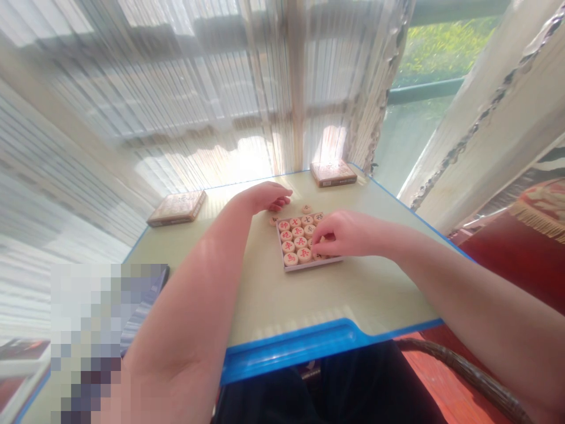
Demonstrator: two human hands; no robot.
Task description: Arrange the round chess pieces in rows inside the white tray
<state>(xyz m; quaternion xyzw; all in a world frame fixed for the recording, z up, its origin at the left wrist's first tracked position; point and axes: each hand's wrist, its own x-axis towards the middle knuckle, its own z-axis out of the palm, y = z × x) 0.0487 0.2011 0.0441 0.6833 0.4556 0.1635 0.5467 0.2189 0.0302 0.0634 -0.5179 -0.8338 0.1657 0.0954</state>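
Note:
A shallow white-edged box (314,265) on the table holds rows of round wooden Chinese chess pieces (301,242) with red and dark characters. My right hand (342,231) is over the right side of the box, thumb and fingers closed at a piece there; it covers several pieces. Beyond the box's far left corner, my left hand (271,196) hovers just above the table, its fingers loosely bent and apart, holding nothing I can see. One loose piece (273,221) lies below that hand beside the box, and another loose piece (306,209) sits behind the box.
Flat printed boxes lie at the table's back left (177,208) and back right (333,174). The pale table (273,300) has a blue rim with a front groove. A blurred-out area covers the left side. Curtains (212,88) hang behind; a curved chair arm (468,368) is lower right.

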